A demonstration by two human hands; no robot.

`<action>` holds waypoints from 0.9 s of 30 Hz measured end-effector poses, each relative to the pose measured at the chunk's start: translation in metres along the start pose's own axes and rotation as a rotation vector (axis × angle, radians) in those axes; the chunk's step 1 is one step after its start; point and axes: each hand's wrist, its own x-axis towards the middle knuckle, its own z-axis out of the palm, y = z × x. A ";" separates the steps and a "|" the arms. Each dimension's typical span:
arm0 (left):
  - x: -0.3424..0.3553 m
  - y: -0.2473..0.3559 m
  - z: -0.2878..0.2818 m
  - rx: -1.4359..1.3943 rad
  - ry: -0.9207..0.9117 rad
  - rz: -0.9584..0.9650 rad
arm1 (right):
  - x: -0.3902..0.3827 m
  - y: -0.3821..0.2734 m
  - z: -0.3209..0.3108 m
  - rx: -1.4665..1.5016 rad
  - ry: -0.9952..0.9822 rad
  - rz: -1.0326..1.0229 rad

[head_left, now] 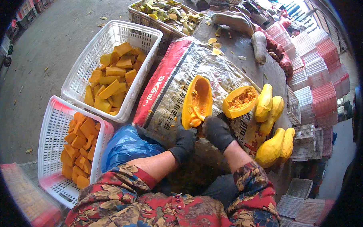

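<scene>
A peeled pumpkin half (204,97) lies cut side up on a printed sack, with stringy orange pulp and seeds in its hollow. My left hand (184,144), in a black glove, grips its near end. My right hand (218,133), gloved alike, is closed at the near right rim of this half. A pale yellow, narrow piece (198,114) shows at its fingertips inside the hollow; whether it is a tool or pulp I cannot tell. Just to the right sits a second pumpkin half (240,102), its seedy hollow facing up toward me.
Several peeled yellow pumpkins (270,148) lie at the right. White crates (68,83) of orange pumpkin chunks stand at the left, beside a blue plastic bag (126,147). Farther back are a crate of peelings (169,15) and unpeeled pumpkins (259,47). Stacked crates (325,96) line the far right.
</scene>
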 end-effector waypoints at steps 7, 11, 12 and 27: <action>-0.002 0.008 -0.014 -0.212 -0.265 -0.184 | -0.019 0.001 -0.004 0.103 -0.010 0.002; -0.026 0.046 0.005 -0.069 -0.053 -0.049 | 0.031 0.036 -0.019 0.214 0.268 -0.063; -0.028 0.055 0.006 -0.071 -0.065 -0.173 | 0.049 0.042 -0.023 0.245 0.223 -0.023; -0.019 0.060 -0.007 -0.030 -0.086 -0.225 | 0.095 0.014 -0.010 0.112 0.189 -0.054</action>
